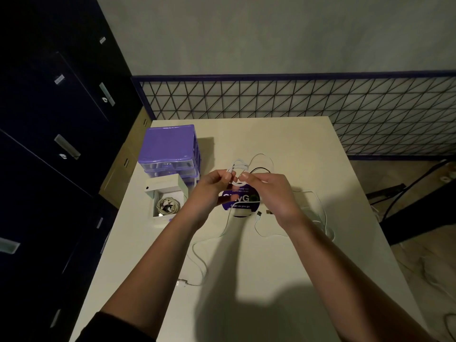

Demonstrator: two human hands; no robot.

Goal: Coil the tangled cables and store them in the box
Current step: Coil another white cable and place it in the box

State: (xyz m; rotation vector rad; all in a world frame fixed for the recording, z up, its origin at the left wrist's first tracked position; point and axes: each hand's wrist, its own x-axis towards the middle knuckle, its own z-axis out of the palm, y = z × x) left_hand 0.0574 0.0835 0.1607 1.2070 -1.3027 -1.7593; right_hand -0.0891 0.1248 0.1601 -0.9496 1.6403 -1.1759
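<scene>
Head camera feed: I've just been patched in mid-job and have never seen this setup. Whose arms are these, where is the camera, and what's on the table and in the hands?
There is no machine here: a person works bare-handed, and the single picture comes from a camera worn on their head, looking forward and down. The left hand and right hand together pinch a white cable, partly wound into loops above the white table; its loose end trails towards the near edge. To the left stands a purple drawer unit, and in front of it an open white box with coiled cables already inside. A black cable, more loose white cable and a round purple sticker lie behind and beneath the hands.
</scene>
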